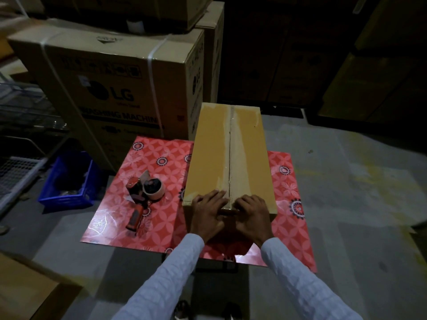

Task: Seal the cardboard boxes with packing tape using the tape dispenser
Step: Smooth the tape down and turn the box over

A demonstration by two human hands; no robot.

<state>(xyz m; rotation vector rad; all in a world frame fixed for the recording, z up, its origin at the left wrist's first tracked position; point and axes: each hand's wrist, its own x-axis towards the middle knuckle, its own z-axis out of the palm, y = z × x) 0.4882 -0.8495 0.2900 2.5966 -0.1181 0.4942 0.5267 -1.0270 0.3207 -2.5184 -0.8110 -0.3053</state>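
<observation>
Cardboard box point(227, 158) lies lengthwise on the red patterned mat point(157, 172); left hand point(209, 212) and right hand point(250, 214) press flat-fingered on its near edge, likely smoothing tape over the centre seam point(230, 153), so the tape dispenser point(144, 192) rests aside, just left.

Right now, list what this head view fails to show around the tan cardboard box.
- Tan cardboard box: near end face, hidden by left hand and right hand.
- Red-handled tape dispenser: blade too dim and small.
- Blue plastic crate: contents lost in shadow.
</observation>
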